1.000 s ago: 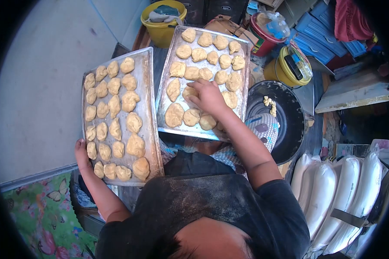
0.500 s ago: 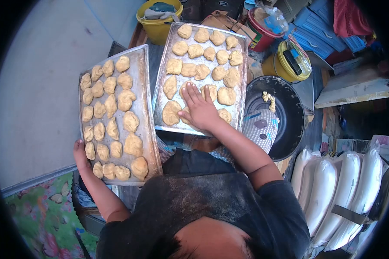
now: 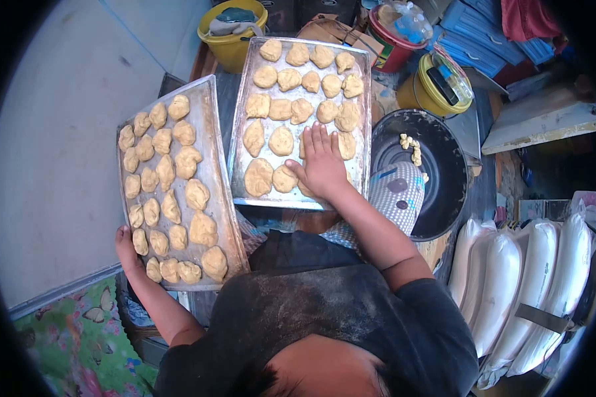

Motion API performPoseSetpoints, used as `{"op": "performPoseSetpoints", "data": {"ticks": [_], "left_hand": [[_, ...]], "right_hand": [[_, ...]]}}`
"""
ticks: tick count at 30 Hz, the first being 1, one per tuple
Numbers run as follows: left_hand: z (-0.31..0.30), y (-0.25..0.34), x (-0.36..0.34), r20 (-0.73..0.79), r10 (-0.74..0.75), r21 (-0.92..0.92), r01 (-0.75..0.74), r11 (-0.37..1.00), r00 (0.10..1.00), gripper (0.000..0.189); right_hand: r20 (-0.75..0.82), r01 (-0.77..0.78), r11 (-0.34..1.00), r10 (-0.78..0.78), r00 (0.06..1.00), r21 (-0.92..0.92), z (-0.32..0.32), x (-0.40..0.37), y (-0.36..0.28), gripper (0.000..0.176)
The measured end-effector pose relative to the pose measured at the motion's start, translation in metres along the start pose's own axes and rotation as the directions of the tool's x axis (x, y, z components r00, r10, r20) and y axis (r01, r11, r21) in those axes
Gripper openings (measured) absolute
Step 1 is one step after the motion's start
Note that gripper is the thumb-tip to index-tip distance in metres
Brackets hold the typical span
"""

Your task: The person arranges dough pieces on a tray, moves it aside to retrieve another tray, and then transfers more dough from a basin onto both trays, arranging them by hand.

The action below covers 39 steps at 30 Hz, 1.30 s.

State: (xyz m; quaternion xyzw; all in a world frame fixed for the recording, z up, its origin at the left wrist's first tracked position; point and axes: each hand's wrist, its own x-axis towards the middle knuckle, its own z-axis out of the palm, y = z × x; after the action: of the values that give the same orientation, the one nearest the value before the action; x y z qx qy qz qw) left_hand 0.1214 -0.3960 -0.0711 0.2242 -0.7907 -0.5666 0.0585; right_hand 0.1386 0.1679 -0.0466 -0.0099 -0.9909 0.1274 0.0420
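Observation:
Two metal baking trays hold several pale dough pieces each. My left hand [image 3: 127, 249] grips the near left corner of the left tray [image 3: 213, 165], which sits tilted. My right hand [image 3: 323, 164] lies flat, fingers spread, pressing on dough pieces [image 3: 281, 140] in the near right part of the right tray [image 3: 239, 139]. My dark shirt, dusted with flour, fills the bottom of the view.
A black bowl [image 3: 444, 172] with a few dough scraps sits right of the trays. Yellow buckets [image 3: 230, 41] [image 3: 425, 92] and a red tub [image 3: 392, 53] stand behind. White sacks [image 3: 523, 291] lie at the right. A pale floor [image 3: 53, 132] spreads left.
My right hand went from picking at dough in the tray's middle to lying flat with spread fingers, then slid right across the near rows. The left hand kept its grip.

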Motion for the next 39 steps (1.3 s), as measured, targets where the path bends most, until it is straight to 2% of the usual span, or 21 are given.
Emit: {"op": "performPoseSetpoints", "data": {"ticks": [4,9,14,17,20,24,26,27,31,33,34,36,37,38,39], "left_hand": [[0.006,0.011,-0.007,0.008,-0.021,-0.071,0.021,0.997,1.0,0.024],[0.003,0.01,-0.006,-0.023,0.013,0.066,-0.011,0.998,1.0,0.022],[0.0,0.005,0.001,-0.015,-0.009,-0.002,0.009,1.0,1.0,0.022],[0.0,0.004,-0.003,-0.022,-0.003,0.013,0.003,1.0,1.0,0.022],[0.007,0.019,-0.014,-0.014,-0.019,0.01,0.02,1.0,1.0,0.022],[0.0,0.002,-0.001,0.016,-0.027,-0.048,0.028,0.998,1.0,0.021],[0.0,0.001,0.0,0.032,-0.006,-0.052,0.007,0.999,0.999,0.021],[0.006,0.011,-0.007,0.003,-0.002,-0.01,0.002,1.0,1.0,0.021],[0.0,0.006,-0.001,-0.053,0.027,0.058,-0.024,0.998,0.998,0.022],[0.002,0.011,-0.007,-0.052,0.014,0.044,-0.012,0.999,0.999,0.022],[0.004,0.015,-0.009,-0.048,-0.002,0.03,0.003,1.0,0.999,0.021],[0.001,0.015,-0.01,-0.028,0.019,0.046,-0.018,0.999,0.999,0.022],[0.002,0.015,-0.011,0.003,0.039,0.064,-0.039,0.997,0.999,0.022],[0.002,0.015,-0.011,-0.001,0.032,0.06,-0.032,0.998,0.999,0.022],[0.004,0.018,-0.013,-0.013,0.039,0.117,-0.037,0.992,0.999,0.023]], "right_hand": [[0.062,0.057,0.998,-0.054,0.997,-0.036,-0.005,0.003,0.004,0.085],[-0.017,0.097,0.995,-0.097,0.995,0.001,0.002,0.007,0.006,0.083],[-0.02,0.092,0.994,-0.091,0.996,0.055,-0.013,0.011,0.007,0.077],[-0.246,-0.037,0.973,0.094,0.965,0.227,-0.02,0.01,0.031,0.067],[-0.264,-0.185,0.947,0.254,0.93,0.262,-0.035,0.008,0.058,0.049],[-0.308,-0.091,0.951,0.184,0.933,0.294,-0.038,0.014,0.075,0.047],[-0.419,-0.014,0.972,0.115,0.901,0.235,-0.046,0.035,0.082,0.041],[-0.454,-0.064,0.974,0.16,0.877,0.219,-0.044,0.055,0.094,0.034],[-0.416,-0.02,0.966,0.129,0.9,0.256,-0.053,0.116,0.114,0.029],[-0.38,-0.099,0.995,0.098,0.92,0.019,-0.048,0.139,0.119,0.029],[-0.382,-0.09,0.996,0.091,0.92,0.02,-0.051,0.148,0.123,0.029],[-0.24,-0.377,0.898,0.427,0.872,0.228,-0.059,0.158,0.138,0.034],[-0.221,-0.427,0.859,0.491,0.843,0.282,-0.06,0.16,0.145,0.041],[-0.219,-0.423,0.863,0.485,0.847,0.276,-0.054,0.16,0.148,0.041],[-0.183,-0.477,0.87,0.492,0.851,0.125,-0.05,0.152,0.147,0.046]]}}
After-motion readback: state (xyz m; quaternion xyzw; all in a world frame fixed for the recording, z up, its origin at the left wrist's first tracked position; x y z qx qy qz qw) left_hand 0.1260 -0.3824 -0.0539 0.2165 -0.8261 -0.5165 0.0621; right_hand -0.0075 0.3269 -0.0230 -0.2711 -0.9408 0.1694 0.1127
